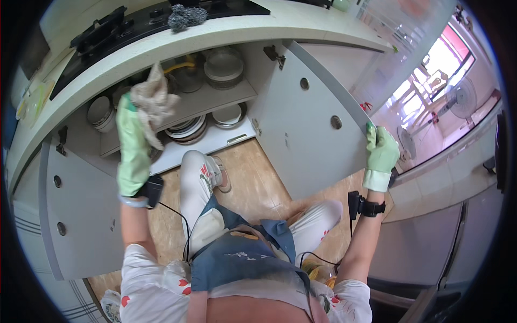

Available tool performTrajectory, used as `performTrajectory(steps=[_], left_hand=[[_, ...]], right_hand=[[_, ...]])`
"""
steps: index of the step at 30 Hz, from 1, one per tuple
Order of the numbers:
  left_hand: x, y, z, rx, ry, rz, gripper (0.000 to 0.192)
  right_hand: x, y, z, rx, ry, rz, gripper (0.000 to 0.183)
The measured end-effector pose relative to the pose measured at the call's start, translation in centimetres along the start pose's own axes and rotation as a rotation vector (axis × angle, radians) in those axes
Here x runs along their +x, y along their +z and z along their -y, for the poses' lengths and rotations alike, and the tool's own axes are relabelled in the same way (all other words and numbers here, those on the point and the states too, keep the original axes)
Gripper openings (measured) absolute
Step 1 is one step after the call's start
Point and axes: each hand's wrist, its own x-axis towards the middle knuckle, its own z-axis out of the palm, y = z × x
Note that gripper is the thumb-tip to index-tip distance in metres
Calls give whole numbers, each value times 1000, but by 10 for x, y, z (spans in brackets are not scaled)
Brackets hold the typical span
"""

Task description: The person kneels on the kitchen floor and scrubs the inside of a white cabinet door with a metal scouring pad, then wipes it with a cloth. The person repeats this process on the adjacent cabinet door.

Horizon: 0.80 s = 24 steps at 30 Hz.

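My left hand (135,141), in a pale green rubber glove, grips a crumpled beige cloth (151,99) in front of the cupboard opening. My right hand (381,151), gloved alike, grasps the free edge of the right cabinet door (311,117), which stands swung out. On the left, the other cabinet door (80,214) is swung out too. Between them the shelf (214,101) carries a stack of bowls (224,68) and, at its left, more bowls (101,113). Below it are stacked plates (188,131) and a metal dish (228,116). The cloth hides part of the shelf.
Above the cupboard runs a pale countertop (242,30) with a black gas hob (141,32) and a steel wool scourer (187,17). My knees are bent over the tiled floor (250,173). An electric fan (460,97) stands at the far right. Cables hang from both wrist devices.
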Motion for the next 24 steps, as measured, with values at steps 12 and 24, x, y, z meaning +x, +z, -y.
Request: performTrajectory(steps=[12, 24], left_hand=[[2, 329, 77, -1397, -84, 442, 33], [-134, 467, 39, -82, 713, 241, 50]], right_hand=[[-3, -10, -30, 1036, 440, 470, 74], [-137, 61, -18, 784, 407, 176, 49]])
